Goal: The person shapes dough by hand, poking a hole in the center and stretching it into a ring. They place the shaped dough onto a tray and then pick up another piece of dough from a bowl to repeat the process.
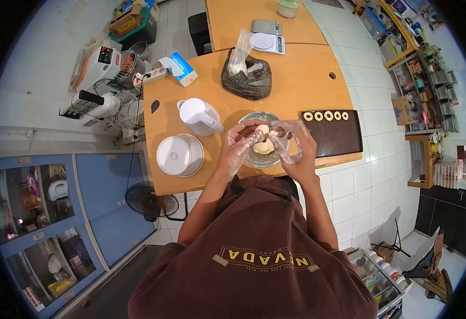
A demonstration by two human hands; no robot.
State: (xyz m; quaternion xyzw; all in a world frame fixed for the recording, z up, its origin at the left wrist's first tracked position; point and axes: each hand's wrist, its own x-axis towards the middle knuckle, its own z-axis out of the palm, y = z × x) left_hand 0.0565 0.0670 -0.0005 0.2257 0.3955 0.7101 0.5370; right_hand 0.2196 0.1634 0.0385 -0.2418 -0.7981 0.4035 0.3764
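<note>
Both my hands, dusted with flour, are over a metal bowl [259, 161] at the table's front. My left hand [237, 148] is closed, its fingers and thumb around a small pale piece of dough [263, 129]. Close beside it, my right hand [300, 149] has its fingertips curled in against a bit of dough [274, 134]. Whether the two bits are joined is hard to make out. Below the fingers lies a larger lump of dough [263, 148] in the bowl. On the right, a dark baking tray [334, 137] carries several dough rings [327, 116] along its far edge.
A white pitcher [196, 114] and a lidded white container [175, 156] stand left of the bowl. Behind it sit a black plastic bag [247, 82], a white kitchen scale [268, 43] and a blue tissue pack [182, 68]. A black fan [150, 202] is by the table's left front corner.
</note>
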